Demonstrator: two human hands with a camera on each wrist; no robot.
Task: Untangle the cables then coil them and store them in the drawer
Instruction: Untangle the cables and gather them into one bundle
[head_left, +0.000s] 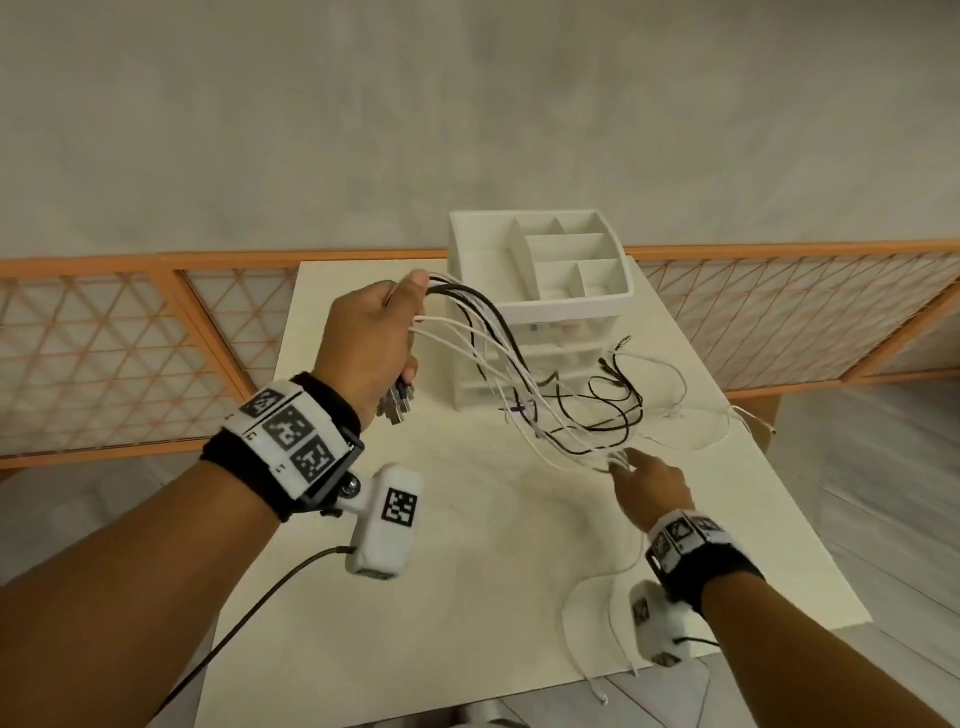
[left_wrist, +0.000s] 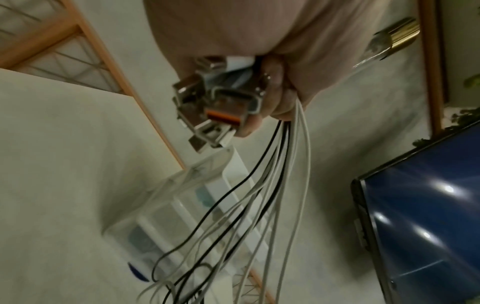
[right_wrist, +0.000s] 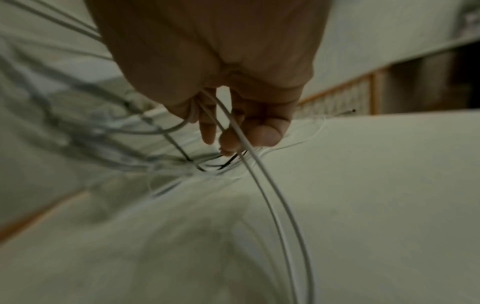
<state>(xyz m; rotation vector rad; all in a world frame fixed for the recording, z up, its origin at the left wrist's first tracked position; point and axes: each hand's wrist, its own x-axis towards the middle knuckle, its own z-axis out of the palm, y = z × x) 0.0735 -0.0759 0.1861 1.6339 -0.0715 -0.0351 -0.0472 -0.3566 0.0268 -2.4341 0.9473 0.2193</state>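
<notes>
Item: cables (head_left: 511, 364), black and white, many, tangled.
Location: plug ends bunched in the left hand (head_left: 371, 345), raised above the left part of the desk (head_left: 467, 519); the strands fan rightward and down past the front of the drawer unit (head_left: 540, 312) to a knot of loops on the desk, near the right hand (head_left: 652, 480).
Left hand: fist wrapped round the bundle, USB plugs (left_wrist: 207, 107) sticking out below the little finger.
Right hand: low at the desk, fingers (right_wrist: 262, 131) curled into the loose ends, two white strands running across them; whether it pinches them firmly cannot be told.
Long axis: from far left, high, to near right, low. The tangle lies at the right-hand end, so the right hand is the nearer to it.
Stray white lead (head_left: 597, 623): trails off the near right edge of the desk.
Drawer unit: far centre, drawers appear closed.
Judgement: combing strands rightward, away from the held plugs, seems the likely move.
</notes>
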